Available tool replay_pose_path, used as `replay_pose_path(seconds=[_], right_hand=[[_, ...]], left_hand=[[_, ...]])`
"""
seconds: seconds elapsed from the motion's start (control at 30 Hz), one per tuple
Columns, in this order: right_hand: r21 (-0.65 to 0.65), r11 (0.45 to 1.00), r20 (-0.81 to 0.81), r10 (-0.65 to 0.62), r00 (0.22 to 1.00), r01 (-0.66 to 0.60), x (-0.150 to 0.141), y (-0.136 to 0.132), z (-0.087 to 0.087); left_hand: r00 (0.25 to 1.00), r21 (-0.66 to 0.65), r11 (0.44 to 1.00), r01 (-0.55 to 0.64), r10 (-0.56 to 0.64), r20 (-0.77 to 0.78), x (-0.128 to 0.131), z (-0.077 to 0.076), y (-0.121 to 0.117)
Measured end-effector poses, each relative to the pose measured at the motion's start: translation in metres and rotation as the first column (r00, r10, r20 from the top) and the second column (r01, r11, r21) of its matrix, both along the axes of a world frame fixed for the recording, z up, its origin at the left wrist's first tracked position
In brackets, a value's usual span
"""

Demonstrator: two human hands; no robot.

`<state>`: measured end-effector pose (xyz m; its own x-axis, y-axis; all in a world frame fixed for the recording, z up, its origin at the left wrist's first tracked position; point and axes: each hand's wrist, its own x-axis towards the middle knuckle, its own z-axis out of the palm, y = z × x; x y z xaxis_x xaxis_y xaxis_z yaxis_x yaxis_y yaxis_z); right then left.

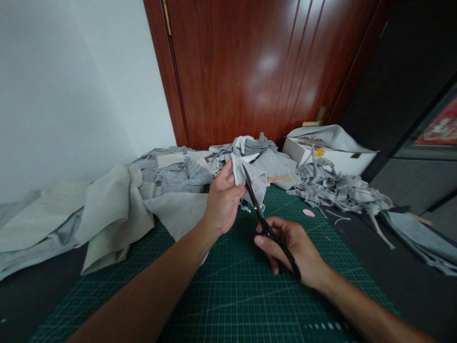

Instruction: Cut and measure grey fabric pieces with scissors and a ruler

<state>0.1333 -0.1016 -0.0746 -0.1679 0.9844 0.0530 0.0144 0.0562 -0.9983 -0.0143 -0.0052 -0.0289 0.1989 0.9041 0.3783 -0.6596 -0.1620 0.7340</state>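
My left hand (225,199) pinches a light grey piece of fabric (257,177) and holds it up above the green cutting mat (250,290). Black-handled scissors (257,209) are in my right hand (291,247), with fingers through the handle loops. Their blades point up and away, lying against the fabric close to my left fingertips. Whether the blades are parted is hard to make out. Another grey cloth piece (182,209) lies on the mat behind my left forearm.
Piled grey fabric (185,174) lines the back, and draped beige-grey cloth (107,205) lies left. At right are a white box (333,155), tangled fabric strips (342,188) and folded cloth (421,238). A wooden ruler (279,179) and pink oval (308,213) rest on the mat.
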Motion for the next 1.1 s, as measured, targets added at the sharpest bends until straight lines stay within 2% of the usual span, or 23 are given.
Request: replay_pose_path(seconds=[0.77, 1.1], right_hand=[[-0.014, 1.000, 0.061, -0.019, 0.998, 0.020, -0.0014, -0.0031, 0.0051], [0.013, 1.000, 0.080, -0.016, 0.997, 0.015, -0.0015, -0.0017, -0.0012]], left_hand=[[1.000, 0.000, 1.000, -0.011, 0.011, 0.016, 0.0021, 0.0008, -0.0038], [0.994, -0.086, 0.996, -0.025, 0.034, 0.099, -0.0047, 0.0011, 0.0017]])
